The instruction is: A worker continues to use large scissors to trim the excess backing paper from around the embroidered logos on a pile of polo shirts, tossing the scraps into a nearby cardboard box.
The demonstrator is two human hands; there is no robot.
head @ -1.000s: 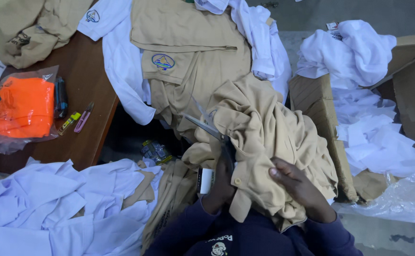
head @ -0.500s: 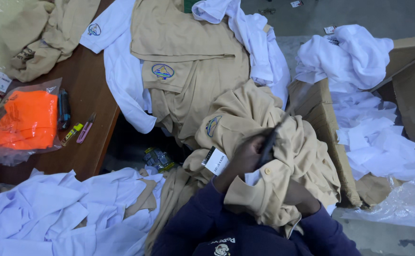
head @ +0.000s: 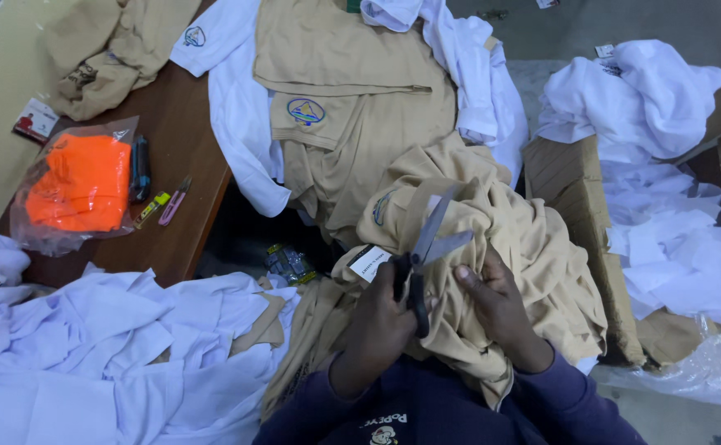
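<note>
Our left hand (head: 381,317) gripped scissors (head: 423,251), blades parted above grip. Right hand (head: 496,301) pinched tan shirt (head: 517,239) beside them; cloth judged soft, limp; hold near tag (head: 369,262).

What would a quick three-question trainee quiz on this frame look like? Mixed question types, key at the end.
1. True or false: the blades of the scissors are open.
2. Which hand has its fingers through the scissors' black handles: the left hand or the right hand?
3. Multiple choice. The orange item in the clear bag lies on: A) the cardboard box, B) the brown table, C) the white garments.

Key
1. True: the two blades stand apart over the tan garment.
2. The left hand; the right hand grips the tan garment beside them.
3. B.
</note>
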